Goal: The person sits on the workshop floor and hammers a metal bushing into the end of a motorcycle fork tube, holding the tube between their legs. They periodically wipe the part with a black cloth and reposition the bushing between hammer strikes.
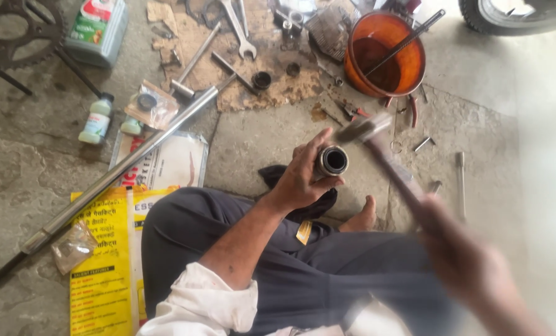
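Right hand (471, 261), blurred, wrapped round a hammer (377, 146) handle, head just beside the metal sleeve (332, 160). Left hand (299, 180) closed round that sleeve, end-up over a dark cloth (278, 177). Judged heavy, rigid, oily-slick; best gripped round the outer wall, fingers below the rim. Beyond the sleeve, an orange bowl (408, 68); left of it, a long steel tube (122, 168) on the floor.
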